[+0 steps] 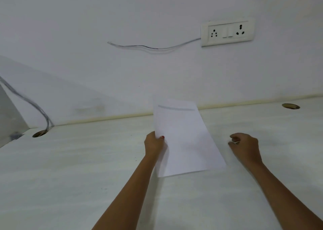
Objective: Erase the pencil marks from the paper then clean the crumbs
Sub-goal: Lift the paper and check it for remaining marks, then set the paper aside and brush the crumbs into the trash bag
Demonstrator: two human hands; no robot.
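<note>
I see the left hand (153,143) pinching the left edge of the paper (183,142), thumb on top; the sheet is tilted up over the desk (87,160). The right hand (245,146) is near, fingers curled; I cannot tell if they hold something. 1 grey pencil line (176,107) crosses the paper's far end.

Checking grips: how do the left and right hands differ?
The left hand pinches the paper by its left edge; the right hand is clear of it. The left thumb lies on the paper; the right fingers are curled, contents unclear. Both are over the desk.
</note>
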